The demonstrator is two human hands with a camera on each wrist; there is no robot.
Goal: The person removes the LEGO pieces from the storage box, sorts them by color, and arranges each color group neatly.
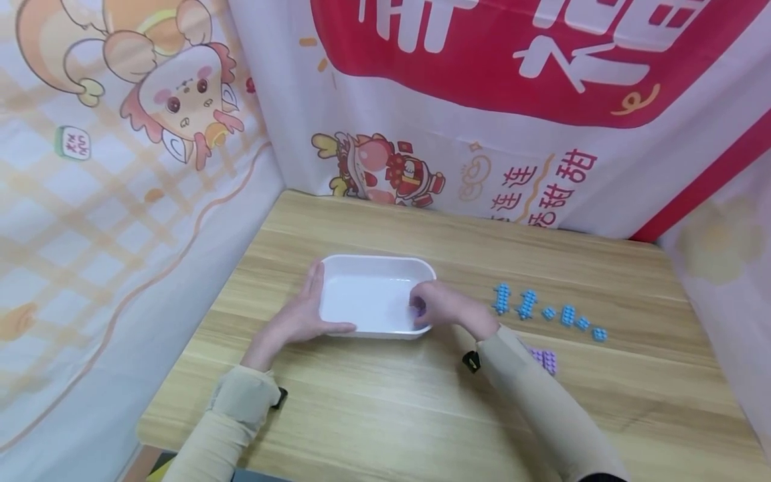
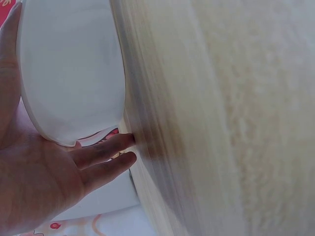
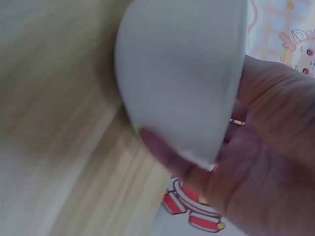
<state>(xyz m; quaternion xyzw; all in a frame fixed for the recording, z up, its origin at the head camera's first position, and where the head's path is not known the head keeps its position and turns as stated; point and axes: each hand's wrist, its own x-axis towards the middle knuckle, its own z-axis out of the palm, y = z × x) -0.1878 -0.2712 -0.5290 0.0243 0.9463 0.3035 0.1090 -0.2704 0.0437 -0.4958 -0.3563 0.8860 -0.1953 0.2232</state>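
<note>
A white rectangular tray [image 1: 361, 294] with rounded corners sits on the wooden table. My left hand [image 1: 304, 311] holds its left end, thumb along the front rim and fingers up the side; the left wrist view shows two fingertips below the tray wall, close to the wood. Over the right rim reaches my right hand [image 1: 436, 304], its fingers curled inside the tray around a small purple building block [image 1: 419, 312], mostly hidden by them. In the right wrist view one finger lies along the outside of the tray's end wall [image 3: 182, 78].
To the right, several blue building blocks [image 1: 526, 304] lie in a loose row on the table [image 1: 373, 408]. More purple blocks [image 1: 547, 360] show partly behind my right sleeve [image 1: 524, 375]. Printed cloth [image 1: 397, 100] hangs along the table's back and left sides.
</note>
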